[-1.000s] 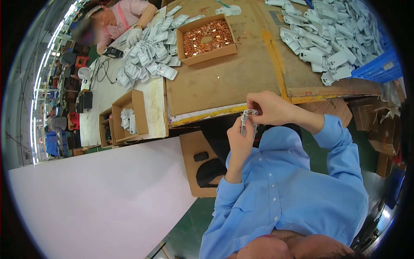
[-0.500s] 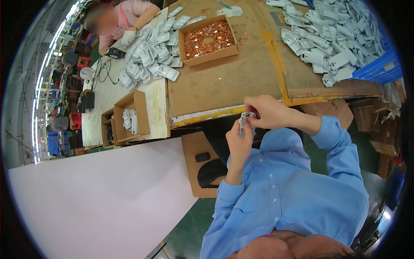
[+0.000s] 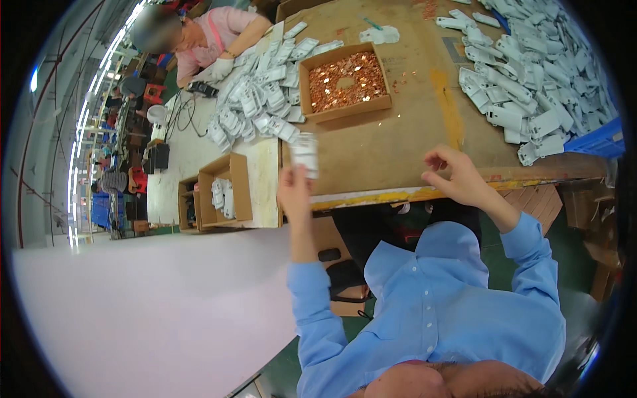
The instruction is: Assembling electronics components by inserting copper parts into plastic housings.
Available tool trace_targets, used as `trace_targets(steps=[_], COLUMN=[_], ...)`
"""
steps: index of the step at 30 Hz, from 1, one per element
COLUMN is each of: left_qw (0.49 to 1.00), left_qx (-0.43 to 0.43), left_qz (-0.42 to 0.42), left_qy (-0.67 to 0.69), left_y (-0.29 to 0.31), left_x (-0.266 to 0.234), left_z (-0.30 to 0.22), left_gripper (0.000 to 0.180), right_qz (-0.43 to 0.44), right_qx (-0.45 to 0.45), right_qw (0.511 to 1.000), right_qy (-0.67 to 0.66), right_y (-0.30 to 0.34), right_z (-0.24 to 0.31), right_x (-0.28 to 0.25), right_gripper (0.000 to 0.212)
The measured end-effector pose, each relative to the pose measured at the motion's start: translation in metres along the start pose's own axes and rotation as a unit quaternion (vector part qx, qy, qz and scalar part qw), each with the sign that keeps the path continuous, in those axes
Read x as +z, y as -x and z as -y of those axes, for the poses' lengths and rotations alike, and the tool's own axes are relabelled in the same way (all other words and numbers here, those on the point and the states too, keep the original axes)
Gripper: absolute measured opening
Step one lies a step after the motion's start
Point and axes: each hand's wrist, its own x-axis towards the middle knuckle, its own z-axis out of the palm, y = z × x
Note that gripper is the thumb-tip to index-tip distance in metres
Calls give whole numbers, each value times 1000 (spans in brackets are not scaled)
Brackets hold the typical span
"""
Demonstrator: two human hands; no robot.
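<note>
My left hand [image 3: 294, 192] grips one end of a white plastic housing [image 3: 304, 154] and holds it over the table's front edge, its far end near the left pile of white housings [image 3: 255, 99]. Apart from it, my right hand [image 3: 459, 178] hovers over the front edge farther right, thumb and curved fingers apart, with nothing visible between them. Beyond both hands stands a shallow cardboard box [image 3: 352, 111] full of small copper-coloured metal pieces [image 3: 358, 71].
A large heap of white housings [image 3: 531, 86] and a blue crate [image 3: 600, 142] occupy the right side. At left stand small cardboard boxes [image 3: 237, 189] with white parts. A co-worker's gloved hand [image 3: 217, 70] rests beside the left pile. A white board [image 3: 166, 298] lies nearer me.
My hands have parted. The left has carried the housing left and forward toward the pile; the right has let go and moved right. The view has shifted slightly.
</note>
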Motion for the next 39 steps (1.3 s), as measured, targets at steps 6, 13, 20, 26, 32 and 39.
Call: trace_targets(steps=[6, 13, 20, 26, 32, 39], left_qw=[994, 968, 955, 984, 998, 996], left_qx=[29, 52, 183, 147, 53, 15], left_qz=[-108, -192, -213, -95, 8, 91], left_qy=[18, -153, -90, -28, 19, 15], left_y=[-189, -317, -202, -30, 75, 134], left_x=[-54, -117, -12, 21, 38, 66], left_z=[30, 52, 14, 22, 18, -3], left_gripper=[10, 21, 37, 26, 24, 49], right_qz=[-132, -203, -195, -112, -97, -85], right_qx=[8, -7, -16, 32, 84, -56], right_qw=[970, 931, 909, 860, 815, 934], right_qy=[203, 304, 367, 497, 565, 341], right_y=[13, 22, -5, -83, -105, -66], right_z=[-42, -52, -71, -80, -99, 2], right_x=[-63, -118, -142, -98, -89, -29], right_gripper=[21, 22, 36, 58, 53, 35])
